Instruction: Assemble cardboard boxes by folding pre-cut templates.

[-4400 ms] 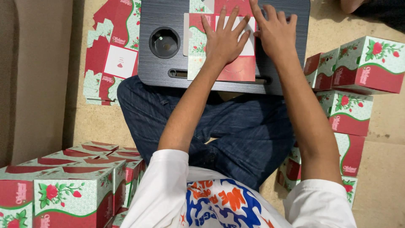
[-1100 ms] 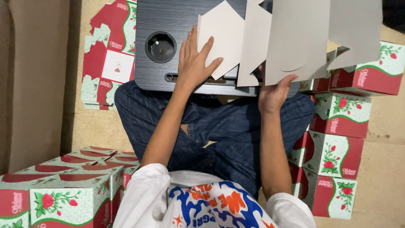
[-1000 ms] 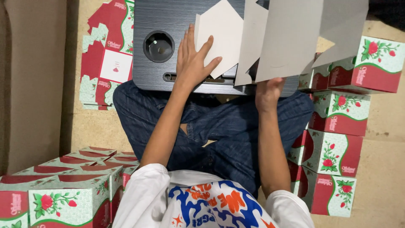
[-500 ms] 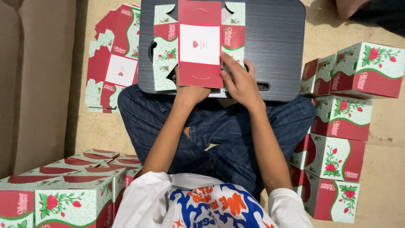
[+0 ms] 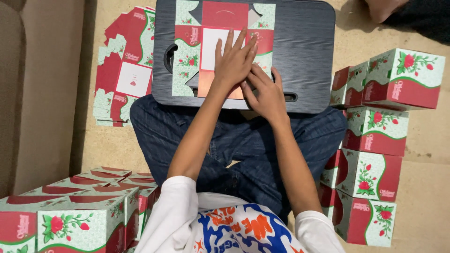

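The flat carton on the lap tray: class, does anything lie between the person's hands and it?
Nothing visible does. The left hand lies flat, palm down, straight on the flat carton, and the right hand touches its near edge. The carton rests printed side up on the dark lap tray.

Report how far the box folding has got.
Done: assembled boxes stacked at the right, more assembled boxes at lower left. In hand: left hand and right hand press a flat carton blank on the dark lap tray. Left: a pile of flat blanks on the floor.
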